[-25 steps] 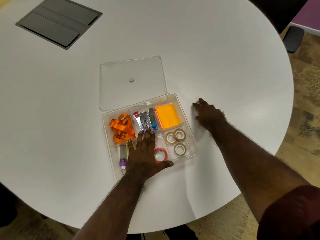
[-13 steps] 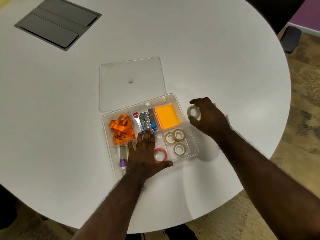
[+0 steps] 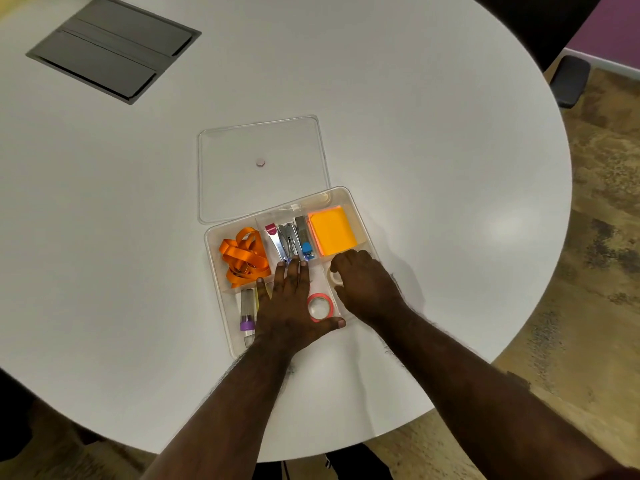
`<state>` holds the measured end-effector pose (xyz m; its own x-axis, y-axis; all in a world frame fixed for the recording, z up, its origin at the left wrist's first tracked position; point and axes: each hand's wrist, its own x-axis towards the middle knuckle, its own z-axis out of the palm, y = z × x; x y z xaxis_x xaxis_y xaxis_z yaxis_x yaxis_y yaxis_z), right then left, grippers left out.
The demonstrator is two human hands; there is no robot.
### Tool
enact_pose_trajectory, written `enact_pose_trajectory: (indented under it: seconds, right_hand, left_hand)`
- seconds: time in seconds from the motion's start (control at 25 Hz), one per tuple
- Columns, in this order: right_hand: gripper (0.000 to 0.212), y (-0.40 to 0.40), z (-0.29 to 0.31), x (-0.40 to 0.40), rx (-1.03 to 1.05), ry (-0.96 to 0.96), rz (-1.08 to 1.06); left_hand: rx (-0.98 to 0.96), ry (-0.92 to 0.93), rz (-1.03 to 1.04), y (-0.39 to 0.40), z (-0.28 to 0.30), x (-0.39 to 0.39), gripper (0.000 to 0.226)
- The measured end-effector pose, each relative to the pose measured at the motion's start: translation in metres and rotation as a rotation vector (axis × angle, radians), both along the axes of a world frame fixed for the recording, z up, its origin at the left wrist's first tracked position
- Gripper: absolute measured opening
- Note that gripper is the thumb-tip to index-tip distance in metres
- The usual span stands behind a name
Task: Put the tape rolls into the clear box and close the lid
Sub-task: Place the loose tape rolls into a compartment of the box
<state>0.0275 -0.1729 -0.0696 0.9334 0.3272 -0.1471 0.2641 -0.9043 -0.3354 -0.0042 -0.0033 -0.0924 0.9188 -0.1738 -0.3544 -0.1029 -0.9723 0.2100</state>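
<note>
A clear divided box (image 3: 349, 199) sits open near the table's front edge. Its clear lid (image 3: 242, 188) lies flat on the table just behind it. My left hand (image 3: 289, 303) rests flat on the box's front middle, fingers spread, holding nothing. A pink tape roll (image 3: 320, 307) lies beside its thumb. My right hand (image 3: 365, 287) is down in the box's front right compartment, covering the tape rolls there. A white tape roll (image 3: 334, 278) shows under its fingers; whether the fingers still grip it is unclear.
The box also holds an orange ribbon (image 3: 244, 259), staplers (image 3: 289, 242), an orange sticky-note pad (image 3: 331, 231) and a purple-capped tube (image 3: 247, 311). A grey hatch (image 3: 110, 46) is set into the white table's far left. A dark chair (image 3: 569, 81) stands far right.
My right hand picked a white tape roll off the table right of the box and carried it left into the front right compartment. My left hand stayed flat on the box.
</note>
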Motion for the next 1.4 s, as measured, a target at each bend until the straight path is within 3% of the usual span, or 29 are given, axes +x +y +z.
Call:
enact_pose_trajectory:
  seconds: [0.08, 0.24, 0.36, 0.44, 0.6, 0.84, 1.0, 1.2, 1.28, 1.4]
  right_hand:
    - [0.035, 0.001, -0.004, 0.001, -0.049, -0.018, 0.005]
    - [0.029, -0.004, 0.004, 0.001, 0.042, -0.099, -0.032]
    - [0.020, -0.023, 0.017, -0.003, 0.030, -0.175, -0.158]
    - [0.019, -0.035, 0.025, -0.006, -0.037, 0.013, -0.245]
    - [0.026, -0.032, 0.035, -0.010, 0.037, 0.631, -0.318]
    - [0.023, -0.023, 0.030, -0.004, -0.083, 0.652, -0.202]
    - [0.024, -0.019, 0.032, 0.002, 0.035, 0.851, -0.362]
    - [0.025, -0.011, 0.035, 0.001, 0.048, 0.937, -0.327]
    - [0.022, -0.014, 0.032, -0.001, -0.006, 0.753, -0.266]
    - [0.013, -0.020, 0.024, 0.002, 0.009, 0.161, -0.273]
  left_hand:
    - [-0.007, 0.003, 0.003, 0.000, -0.001, 0.000, 0.129]
    - [-0.014, 0.015, 0.012, 0.000, 0.002, 0.000, 0.130]
    - [-0.031, 0.029, 0.027, -0.001, 0.003, 0.000, 0.130]
    - [-0.030, 0.027, 0.022, -0.002, 0.003, 0.000, 0.129]
    - [-0.012, 0.042, 0.022, -0.002, 0.004, 0.000, 0.129]
    - [0.003, 0.066, 0.021, -0.002, 0.005, 0.002, 0.129]
    - [-0.003, 0.078, 0.026, -0.003, 0.005, 0.002, 0.130]
    - [-0.013, 0.060, 0.029, -0.002, 0.004, 0.002, 0.130]
    - [-0.022, 0.048, 0.026, -0.002, 0.004, 0.001, 0.130]
    - [-0.035, 0.031, 0.019, -0.001, 0.004, 0.000, 0.129]
